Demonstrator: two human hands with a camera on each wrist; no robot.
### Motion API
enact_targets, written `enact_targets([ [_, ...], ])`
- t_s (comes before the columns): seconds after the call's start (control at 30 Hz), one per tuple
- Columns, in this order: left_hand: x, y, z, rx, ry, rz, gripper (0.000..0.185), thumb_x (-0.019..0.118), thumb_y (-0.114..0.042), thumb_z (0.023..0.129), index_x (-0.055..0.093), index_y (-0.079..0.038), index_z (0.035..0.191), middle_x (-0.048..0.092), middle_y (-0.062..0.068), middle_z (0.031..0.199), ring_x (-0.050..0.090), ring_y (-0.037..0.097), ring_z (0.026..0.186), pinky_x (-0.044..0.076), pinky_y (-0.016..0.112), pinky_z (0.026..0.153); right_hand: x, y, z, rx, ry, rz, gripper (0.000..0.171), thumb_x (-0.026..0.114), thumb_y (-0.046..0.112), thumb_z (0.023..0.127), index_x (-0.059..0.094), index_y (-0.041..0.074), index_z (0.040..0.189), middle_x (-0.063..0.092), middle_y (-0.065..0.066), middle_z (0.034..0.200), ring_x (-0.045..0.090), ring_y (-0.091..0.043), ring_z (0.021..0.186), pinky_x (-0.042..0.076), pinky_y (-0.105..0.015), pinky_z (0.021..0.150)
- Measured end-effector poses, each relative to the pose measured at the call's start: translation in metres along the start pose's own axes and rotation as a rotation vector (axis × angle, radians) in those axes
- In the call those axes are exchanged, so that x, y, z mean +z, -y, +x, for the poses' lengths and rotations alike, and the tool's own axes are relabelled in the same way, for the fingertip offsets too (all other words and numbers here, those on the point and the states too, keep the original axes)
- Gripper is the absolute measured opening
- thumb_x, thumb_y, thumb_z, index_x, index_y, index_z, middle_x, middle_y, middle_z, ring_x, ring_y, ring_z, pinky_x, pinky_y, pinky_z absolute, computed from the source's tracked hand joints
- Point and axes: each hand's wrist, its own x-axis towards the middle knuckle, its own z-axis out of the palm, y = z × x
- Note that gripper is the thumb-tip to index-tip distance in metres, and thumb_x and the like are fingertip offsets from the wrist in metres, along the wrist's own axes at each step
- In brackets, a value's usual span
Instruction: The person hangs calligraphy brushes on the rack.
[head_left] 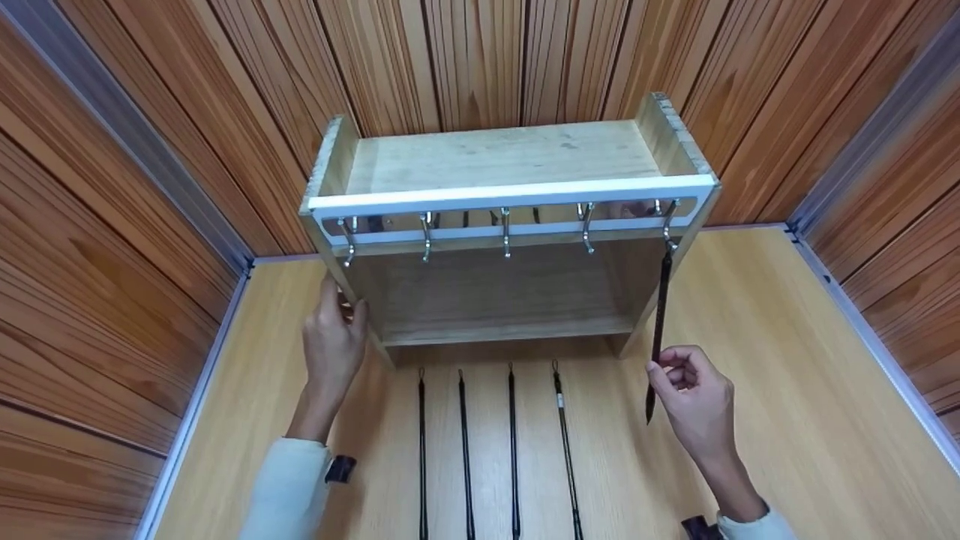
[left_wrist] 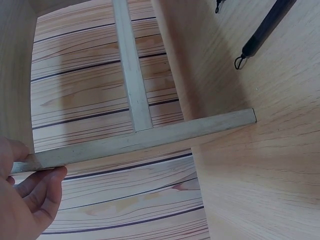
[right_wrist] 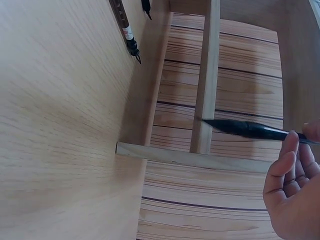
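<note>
My right hand [head_left: 696, 397] pinches a dark calligraphy brush [head_left: 661, 307] between thumb and fingers, low on its handle. The brush's upper end meets the rightmost metal hook [head_left: 668, 225] on the wooden shelf [head_left: 502, 156], and its pointed tip hangs downward. In the right wrist view, the dark bristle tip [right_wrist: 232, 126] juts out past the fingers. At the other side, my left hand [head_left: 334, 341] grips the edge of the shelf's left side panel [left_wrist: 105, 148], thumb on one face and curled fingers on the other.
Several looped brushes [head_left: 513, 442] lie side by side on the wooden table [head_left: 780, 322] before the shelf. Other metal hooks [head_left: 506, 232] line its white front rail [head_left: 517, 193]. Wood-plank walls [head_left: 480, 60] enclose the table behind and at both sides.
</note>
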Motion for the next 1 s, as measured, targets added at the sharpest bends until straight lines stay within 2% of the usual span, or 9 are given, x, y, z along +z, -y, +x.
enact_targets([
  [0.2,-0.002,0.001,-0.003,-0.003,0.005,-0.012,0.048,0.063,0.001,0.095,0.046,0.002,0.140,0.069,0.023,0.109,0.070,0.030,0.079,0.059,0.043,0.064,0.007,-0.002,0.002,0.009,0.000,-0.007,0.014,0.073,-0.008,0.085,0.064,-0.004,0.094,0.065,-0.005,0.073,0.058,-0.009,0.062,0.045,-0.014,0.057],
  [0.4,-0.003,0.001,-0.003,-0.016,0.001,0.014,0.049,0.064,0.000,0.095,0.046,0.001,0.141,0.070,0.022,0.105,0.070,0.030,0.079,0.058,0.042,0.064,0.013,-0.004,0.007,0.015,0.014,-0.023,0.014,0.073,-0.005,0.086,0.064,-0.003,0.096,0.066,-0.006,0.074,0.058,-0.010,0.063,0.044,-0.014,0.058],
  [0.53,-0.002,0.001,-0.003,0.009,-0.011,0.021,0.049,0.064,0.001,0.094,0.046,0.002,0.140,0.070,0.024,0.102,0.070,0.032,0.076,0.058,0.044,0.061,0.015,-0.006,0.010,0.041,0.031,-0.040,0.015,0.073,-0.003,0.086,0.064,-0.002,0.098,0.066,-0.008,0.075,0.057,-0.012,0.063,0.043,-0.015,0.055],
  [0.7,0.001,0.001,-0.002,0.054,-0.034,0.031,0.048,0.064,0.001,0.094,0.047,0.003,0.139,0.069,0.026,0.104,0.070,0.034,0.075,0.058,0.047,0.060,0.016,-0.001,0.013,-0.006,0.020,-0.035,0.012,0.073,-0.004,0.086,0.065,-0.003,0.095,0.066,-0.008,0.071,0.057,-0.009,0.060,0.042,-0.014,0.054],
  [0.77,0.002,0.001,-0.002,0.056,-0.039,0.036,0.047,0.064,0.000,0.095,0.047,0.003,0.138,0.070,0.025,0.104,0.070,0.034,0.075,0.058,0.047,0.060,0.016,-0.002,0.014,-0.021,0.017,-0.033,0.012,0.073,-0.004,0.086,0.065,-0.003,0.095,0.066,-0.007,0.071,0.057,-0.008,0.060,0.042,-0.014,0.054],
  [1.0,0.002,0.001,-0.002,0.040,-0.037,0.035,0.048,0.063,0.000,0.095,0.046,0.002,0.140,0.070,0.024,0.105,0.070,0.032,0.076,0.058,0.043,0.060,0.016,-0.008,0.014,0.020,0.025,-0.037,0.013,0.075,0.001,0.086,0.067,0.000,0.096,0.067,-0.003,0.074,0.058,-0.009,0.060,0.042,-0.015,0.054],
])
